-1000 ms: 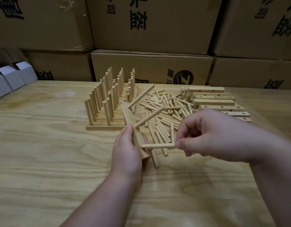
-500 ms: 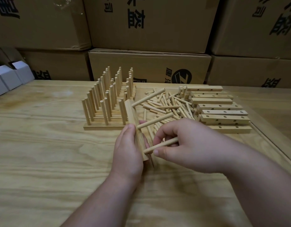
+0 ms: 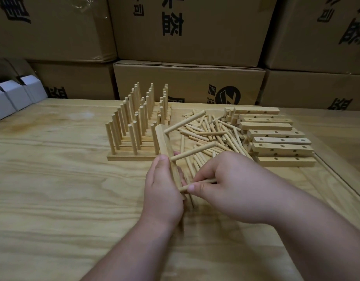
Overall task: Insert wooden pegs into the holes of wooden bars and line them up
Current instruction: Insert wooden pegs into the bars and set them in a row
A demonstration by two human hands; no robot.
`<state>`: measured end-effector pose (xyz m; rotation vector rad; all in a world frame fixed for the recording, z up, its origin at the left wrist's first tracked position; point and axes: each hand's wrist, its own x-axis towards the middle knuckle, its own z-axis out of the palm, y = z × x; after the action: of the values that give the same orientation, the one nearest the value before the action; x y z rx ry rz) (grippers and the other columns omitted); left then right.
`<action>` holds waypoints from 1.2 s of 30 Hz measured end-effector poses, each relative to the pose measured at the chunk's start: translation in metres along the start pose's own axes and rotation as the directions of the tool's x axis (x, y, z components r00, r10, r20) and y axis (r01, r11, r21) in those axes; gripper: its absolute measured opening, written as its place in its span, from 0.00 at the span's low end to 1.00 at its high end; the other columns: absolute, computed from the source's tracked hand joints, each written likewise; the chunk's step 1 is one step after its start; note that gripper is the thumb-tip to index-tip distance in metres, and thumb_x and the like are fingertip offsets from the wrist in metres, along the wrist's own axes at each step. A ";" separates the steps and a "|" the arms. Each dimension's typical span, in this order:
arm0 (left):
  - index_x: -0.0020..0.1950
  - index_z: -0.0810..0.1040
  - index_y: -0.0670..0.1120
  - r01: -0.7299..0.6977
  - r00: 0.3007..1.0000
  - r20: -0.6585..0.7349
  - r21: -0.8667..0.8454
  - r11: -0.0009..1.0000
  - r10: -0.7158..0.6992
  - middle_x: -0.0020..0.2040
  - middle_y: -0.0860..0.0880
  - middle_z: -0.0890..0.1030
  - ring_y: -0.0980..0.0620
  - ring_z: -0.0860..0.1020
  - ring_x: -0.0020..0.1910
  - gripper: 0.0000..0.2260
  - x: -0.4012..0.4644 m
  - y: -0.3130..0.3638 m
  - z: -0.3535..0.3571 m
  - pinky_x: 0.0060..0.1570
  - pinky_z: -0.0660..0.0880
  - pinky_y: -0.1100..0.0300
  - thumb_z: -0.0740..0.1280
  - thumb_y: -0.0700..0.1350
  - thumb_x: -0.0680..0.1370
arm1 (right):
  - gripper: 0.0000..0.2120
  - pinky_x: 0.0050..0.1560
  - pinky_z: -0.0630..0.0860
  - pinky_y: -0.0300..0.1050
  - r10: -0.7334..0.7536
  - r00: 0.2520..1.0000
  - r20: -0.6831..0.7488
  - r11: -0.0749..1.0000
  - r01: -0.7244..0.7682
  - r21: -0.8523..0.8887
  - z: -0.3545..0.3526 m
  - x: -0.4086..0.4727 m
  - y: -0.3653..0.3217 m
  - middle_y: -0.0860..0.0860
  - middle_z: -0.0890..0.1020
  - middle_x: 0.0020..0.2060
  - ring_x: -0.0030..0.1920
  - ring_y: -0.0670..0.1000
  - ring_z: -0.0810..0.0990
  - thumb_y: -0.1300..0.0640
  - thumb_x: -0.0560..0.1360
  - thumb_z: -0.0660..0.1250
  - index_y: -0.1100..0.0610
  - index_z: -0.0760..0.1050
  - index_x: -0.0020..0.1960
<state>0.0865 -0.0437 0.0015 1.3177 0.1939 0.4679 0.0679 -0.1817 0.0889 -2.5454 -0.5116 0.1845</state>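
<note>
Bar: we see one pale wooden bar (image 3: 168,153) held on its edge, tilted, just in front of the loose pegs (image 3: 207,132); two pegs already stick out of it toward the right, the far peg (image 3: 184,123) and the middle peg (image 3: 193,152).
Left hand: our left hand (image 3: 162,191) grips the near end of the bar, thumb on its left face, fingers curled behind.
Right hand: our right hand (image 3: 227,185) pinches a third peg (image 3: 187,187) between thumb and forefinger; its tip touches the near end of the bar.
Finished rows: left of the pile, bars with upright pegs (image 3: 136,126) stand side by side.
Spare bars: right of the pile, a stack of drilled bars (image 3: 276,138).
Table: light plywood table (image 3: 53,189) under all.
</note>
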 end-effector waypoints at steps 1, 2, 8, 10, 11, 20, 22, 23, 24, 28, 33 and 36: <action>0.48 0.85 0.52 -0.006 1.000 -0.011 0.011 1.000 0.006 0.46 0.53 0.85 0.51 0.82 0.51 0.18 -0.001 0.000 0.000 0.57 0.78 0.48 0.55 0.52 0.84 | 0.10 0.34 0.79 0.48 0.005 1.000 -0.001 1.000 -0.005 0.000 0.000 0.000 0.000 0.49 0.82 0.30 0.31 0.47 0.79 0.40 0.76 0.70 0.45 0.85 0.43; 0.49 0.84 0.50 -0.002 1.000 -0.018 0.024 1.000 0.002 0.46 0.53 0.85 0.51 0.82 0.51 0.18 -0.001 0.001 0.000 0.56 0.79 0.51 0.55 0.52 0.84 | 0.10 0.33 0.76 0.47 0.015 1.000 0.002 1.000 -0.015 0.008 0.000 0.000 0.000 0.49 0.81 0.29 0.29 0.46 0.77 0.41 0.76 0.71 0.45 0.85 0.43; 0.46 0.80 0.51 -0.030 0.998 0.051 0.120 0.992 0.024 0.43 0.55 0.83 0.54 0.80 0.46 0.18 -0.008 0.006 0.002 0.52 0.77 0.49 0.54 0.56 0.81 | 0.13 0.37 0.80 0.50 0.017 0.998 0.056 0.994 -0.011 -0.110 -0.009 -0.002 0.002 0.49 0.83 0.32 0.33 0.48 0.79 0.39 0.76 0.69 0.46 0.86 0.44; 0.46 0.79 0.53 -0.031 0.997 0.081 0.142 0.989 0.020 0.42 0.55 0.82 0.54 0.80 0.45 0.18 -0.009 0.008 0.002 0.49 0.76 0.48 0.53 0.59 0.78 | 0.17 0.34 0.78 0.52 -0.034 0.997 0.064 0.965 0.049 -0.256 -0.010 -0.003 0.001 0.51 0.80 0.30 0.31 0.50 0.76 0.38 0.77 0.67 0.50 0.83 0.41; 0.50 0.80 0.50 -0.008 0.996 0.084 0.135 0.991 -0.003 0.47 0.49 0.84 0.47 0.81 0.51 0.21 -0.009 0.010 0.003 0.55 0.76 0.43 0.53 0.60 0.77 | 0.18 0.33 0.77 0.52 -0.061 0.996 0.062 0.956 0.076 -0.284 -0.009 -0.003 0.000 0.51 0.79 0.29 0.30 0.50 0.75 0.39 0.78 0.66 0.50 0.82 0.40; 0.39 0.73 0.53 -0.091 0.994 0.087 0.231 0.969 0.073 0.30 0.65 0.78 0.69 0.75 0.32 0.18 -0.012 0.004 0.000 0.34 0.68 0.78 0.53 0.51 0.86 | 0.17 0.28 0.68 0.45 -0.051 0.996 0.070 0.992 0.058 -0.108 0.000 0.001 0.004 0.50 0.78 0.27 0.26 0.47 0.72 0.43 0.79 0.67 0.54 0.82 0.39; 0.39 0.71 0.51 -0.130 0.989 0.093 0.217 0.967 0.112 0.28 0.62 0.76 0.66 0.74 0.31 0.17 -0.013 0.006 0.000 0.34 0.68 0.74 0.53 0.54 0.84 | 0.17 0.28 0.66 0.43 -0.014 0.995 0.098 1.000 0.012 0.022 0.001 0.005 0.009 0.49 0.73 0.23 0.24 0.45 0.69 0.45 0.79 0.68 0.55 0.83 0.40; 0.41 0.72 0.48 -0.136 0.988 0.105 0.212 0.968 0.116 0.29 0.59 0.76 0.63 0.74 0.31 0.18 -0.014 0.008 0.000 0.36 0.69 0.69 0.53 0.57 0.82 | 0.16 0.29 0.66 0.42 0.012 0.993 0.114 0.996 -0.022 0.088 0.002 0.006 0.012 0.46 0.73 0.22 0.24 0.44 0.69 0.45 0.79 0.69 0.54 0.85 0.40; 0.44 0.73 0.46 -0.134 0.988 0.111 0.220 0.966 0.112 0.30 0.57 0.76 0.61 0.73 0.32 0.20 -0.013 0.008 0.000 0.38 0.70 0.65 0.52 0.59 0.79 | 0.15 0.31 0.67 0.41 0.044 0.991 0.128 0.987 -0.064 0.151 0.002 0.007 0.013 0.43 0.74 0.22 0.25 0.42 0.71 0.45 0.79 0.70 0.52 0.86 0.40; 0.46 0.76 0.49 -0.148 0.987 0.104 0.239 0.960 0.126 0.34 0.59 0.79 0.67 0.75 0.34 0.16 -0.013 0.005 0.000 0.36 0.69 0.75 0.53 0.55 0.84 | 0.13 0.41 0.73 0.43 0.109 0.980 0.167 0.959 -0.148 0.243 0.002 0.008 0.016 0.41 0.81 0.29 0.35 0.41 0.79 0.43 0.78 0.71 0.45 0.86 0.37; 0.43 0.73 0.53 -0.041 0.998 0.055 0.246 0.968 0.029 0.38 0.60 0.80 0.62 0.79 0.45 0.15 -0.006 0.005 0.000 0.53 0.74 0.62 0.54 0.54 0.85 | 0.13 0.36 0.77 0.47 -0.066 0.997 0.048 0.987 0.072 -0.147 0.002 0.005 0.010 0.45 0.80 0.30 0.32 0.44 0.77 0.40 0.77 0.69 0.47 0.81 0.40; 0.45 0.78 0.53 0.041 0.999 0.022 0.188 0.981 -0.046 0.38 0.60 0.82 0.64 0.79 0.42 0.15 -0.001 0.003 0.001 0.50 0.74 0.64 0.55 0.52 0.85 | 0.17 0.35 0.73 0.47 -0.138 0.989 0.054 0.952 0.148 -0.269 0.002 0.004 0.007 0.45 0.77 0.30 0.34 0.44 0.75 0.41 0.78 0.66 0.45 0.72 0.33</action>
<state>0.0856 -0.0440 0.0047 1.5001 0.2495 0.4028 0.0729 -0.1846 0.0837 -2.7604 -0.7801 0.1115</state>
